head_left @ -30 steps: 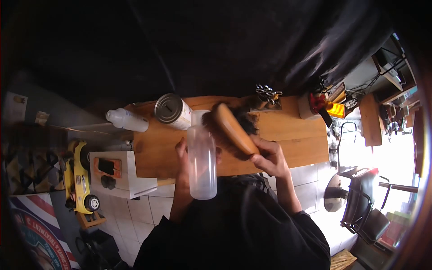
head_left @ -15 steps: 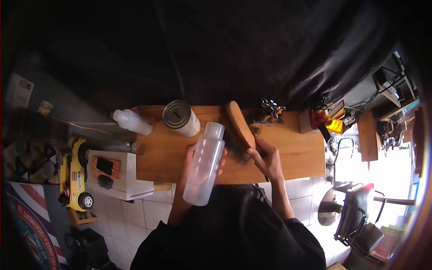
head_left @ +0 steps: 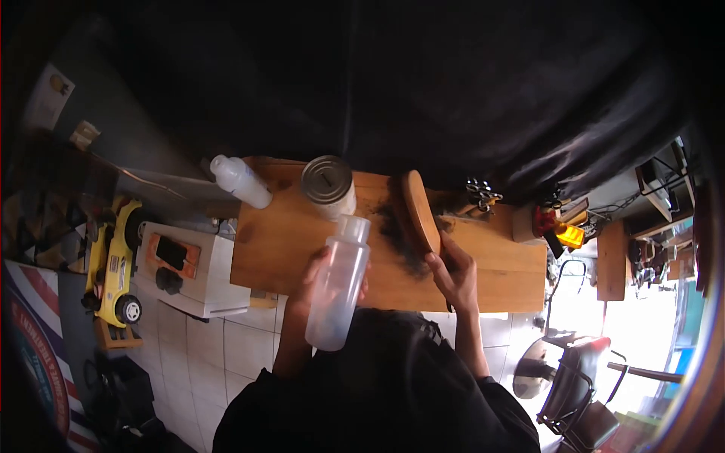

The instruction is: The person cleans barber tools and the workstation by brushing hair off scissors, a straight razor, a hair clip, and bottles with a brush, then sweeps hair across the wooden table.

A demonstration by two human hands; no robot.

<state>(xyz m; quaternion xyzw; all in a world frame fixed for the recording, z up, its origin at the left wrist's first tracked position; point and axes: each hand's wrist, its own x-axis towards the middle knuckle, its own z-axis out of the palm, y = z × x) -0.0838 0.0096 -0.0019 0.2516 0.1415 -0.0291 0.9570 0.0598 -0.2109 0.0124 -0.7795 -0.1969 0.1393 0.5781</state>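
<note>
My left hand [head_left: 308, 281] is wrapped round a translucent plastic bottle [head_left: 337, 291], tilted with its narrower top toward the wooden table [head_left: 276, 249]. On the right, my right hand [head_left: 458, 278] grips the near end of a brush [head_left: 423, 211] with a long curved wooden back. The brush stands on edge over the table, its dark bristle side facing left. Dark, hair-like bits [head_left: 396, 238] lie on the wood beside it. Just beyond the bottle stands a tin can [head_left: 328, 181] with a slot in its lid, partly hidden by the bottle top.
A white bottle [head_left: 242, 181] stands at the table's far left corner. Scissors [head_left: 483, 195] stand at the back right, near a box [head_left: 526, 224] holding red and orange items. A white cabinet [head_left: 196, 291] with a phone, a yellow toy car [head_left: 113, 264] and a black chair [head_left: 580, 377] flank the table.
The view has shifted, so the table's things appear moved. The bottle is a little more upright in view, and the brush still stays in my right hand.
</note>
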